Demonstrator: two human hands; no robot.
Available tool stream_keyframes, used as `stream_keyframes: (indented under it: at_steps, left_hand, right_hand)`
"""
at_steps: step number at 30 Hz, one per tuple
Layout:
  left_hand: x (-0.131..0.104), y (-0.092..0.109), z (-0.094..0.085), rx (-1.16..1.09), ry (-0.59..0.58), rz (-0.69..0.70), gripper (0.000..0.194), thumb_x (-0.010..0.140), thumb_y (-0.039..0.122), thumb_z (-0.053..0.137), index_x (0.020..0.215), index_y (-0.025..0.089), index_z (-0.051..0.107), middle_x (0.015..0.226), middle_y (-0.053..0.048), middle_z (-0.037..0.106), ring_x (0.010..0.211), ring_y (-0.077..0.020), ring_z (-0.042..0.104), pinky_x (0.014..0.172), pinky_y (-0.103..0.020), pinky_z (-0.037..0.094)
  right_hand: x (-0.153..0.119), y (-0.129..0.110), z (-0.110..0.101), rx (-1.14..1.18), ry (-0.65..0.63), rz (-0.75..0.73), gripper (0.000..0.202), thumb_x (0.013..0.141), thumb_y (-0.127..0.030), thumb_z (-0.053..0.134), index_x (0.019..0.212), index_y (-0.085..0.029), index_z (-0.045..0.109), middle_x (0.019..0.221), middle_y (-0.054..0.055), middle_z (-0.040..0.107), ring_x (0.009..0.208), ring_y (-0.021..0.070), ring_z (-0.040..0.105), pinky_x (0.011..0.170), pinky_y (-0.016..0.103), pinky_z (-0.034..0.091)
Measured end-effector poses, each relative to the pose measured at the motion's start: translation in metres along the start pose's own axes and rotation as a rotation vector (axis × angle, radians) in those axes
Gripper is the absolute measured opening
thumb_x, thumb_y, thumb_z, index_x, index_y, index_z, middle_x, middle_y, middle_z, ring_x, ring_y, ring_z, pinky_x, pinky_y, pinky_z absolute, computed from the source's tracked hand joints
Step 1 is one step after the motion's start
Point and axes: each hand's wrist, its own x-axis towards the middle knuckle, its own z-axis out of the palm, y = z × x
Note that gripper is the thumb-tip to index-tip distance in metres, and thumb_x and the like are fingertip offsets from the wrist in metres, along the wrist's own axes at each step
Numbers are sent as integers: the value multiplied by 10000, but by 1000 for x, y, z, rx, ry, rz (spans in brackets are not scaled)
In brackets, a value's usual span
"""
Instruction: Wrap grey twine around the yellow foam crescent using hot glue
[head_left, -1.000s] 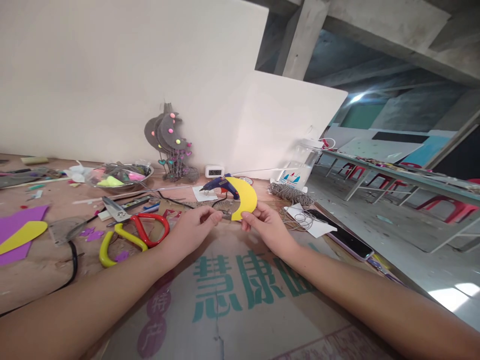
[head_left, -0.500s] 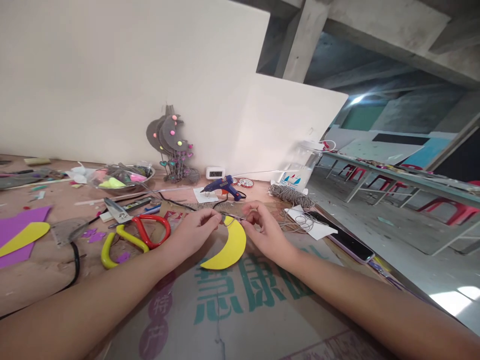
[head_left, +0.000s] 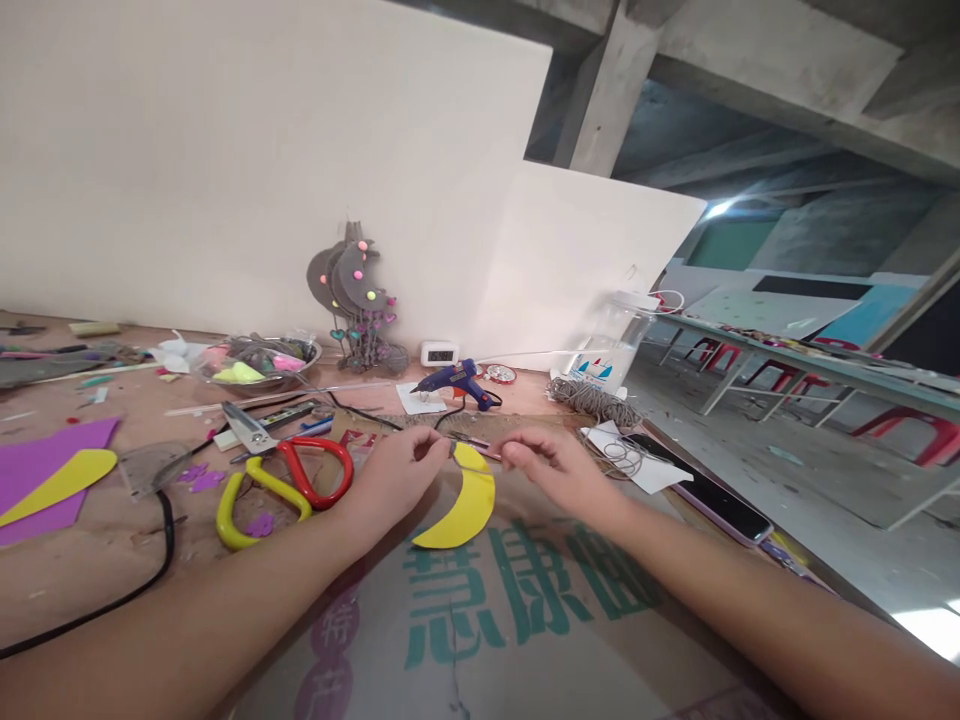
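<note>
A yellow crescent-moon cutout [head_left: 474,505] is held by its upper tip in my left hand [head_left: 405,468], thumb and fingers pinched together. A little grey cord [head_left: 472,470] is wound at that tip and runs across the crescent's face. My right hand [head_left: 551,462] is closed on the other end of this cord and draws it out to the right. Below both hands lies a printed cardboard sheet [head_left: 525,640]. Scissors [head_left: 315,470] with one red and one yellow handle rest left of my left hand.
Behind the hands sit a blue glue gun [head_left: 457,378] and a small digital clock [head_left: 439,354]. Grey moon ornaments [head_left: 349,285] lean by the white board. Rightward are a cord skein [head_left: 596,402], a clear jar [head_left: 611,345] and a phone [head_left: 709,495]. A bowl [head_left: 300,375] stands leftward.
My right hand has turned and moved slightly right, and the cord now stretches across the crescent. The left hand keeps its pinch at the tip. The whole view has shifted a little.
</note>
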Motion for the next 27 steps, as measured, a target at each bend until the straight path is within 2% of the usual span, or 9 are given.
stream_keyframes:
  at_steps: [3,7,11,13,17,21,24,27]
  left_hand:
    - [-2,1,-1,-22,-9,5,253,791,367,413,685,194,564,670,20,596,684,-154,539,599,-237,362]
    - [-3,3,-2,-34,-35,18,247,788,353,408,688,195,569,694,14,605,721,-160,553,615,-232,372]
    - [-2,2,-1,-46,-37,12,252,788,365,410,679,193,558,670,19,580,704,-154,546,607,-228,370]
    - [-1,1,0,-46,-35,6,252,787,367,413,681,193,561,667,21,577,697,-151,543,607,-228,369]
    - [0,0,0,-26,-32,16,251,790,353,407,678,197,568,656,29,574,688,-145,539,606,-229,364]
    - [0,1,-1,-37,-28,11,255,786,354,410,679,192,575,665,21,590,693,-151,548,602,-230,369]
    - [0,1,-1,-35,-25,4,261,781,362,412,685,193,587,669,15,605,695,-159,555,596,-233,374]
    - [0,1,0,-19,-22,10,267,779,363,409,687,194,594,677,10,617,700,-167,560,598,-238,376]
  right_hand:
    - [7,4,-11,-71,60,-24,286,868,-375,428,849,-169,625,796,36,648,745,157,578,666,265,446]
    - [28,31,-17,-144,147,86,273,823,-360,493,1004,-182,593,1000,62,638,785,166,590,732,310,469]
    - [65,60,-12,-142,85,107,471,773,-340,566,1211,-183,494,1219,108,543,970,207,574,831,341,460]
    - [84,66,-5,-125,47,143,543,769,-342,570,1264,-161,442,1242,121,526,999,205,569,845,327,457]
    - [111,64,17,-106,-4,180,443,759,-365,588,1146,-155,539,1083,98,628,904,193,608,777,293,475]
    - [121,62,35,-147,35,220,369,719,-348,633,993,-104,598,900,120,670,803,218,613,741,325,465]
    - [123,63,36,-167,46,242,275,724,-323,618,878,-95,620,769,103,667,720,203,605,688,306,460]
    - [122,59,28,-148,31,247,246,725,-331,607,833,-111,623,645,52,642,614,163,583,589,251,447]
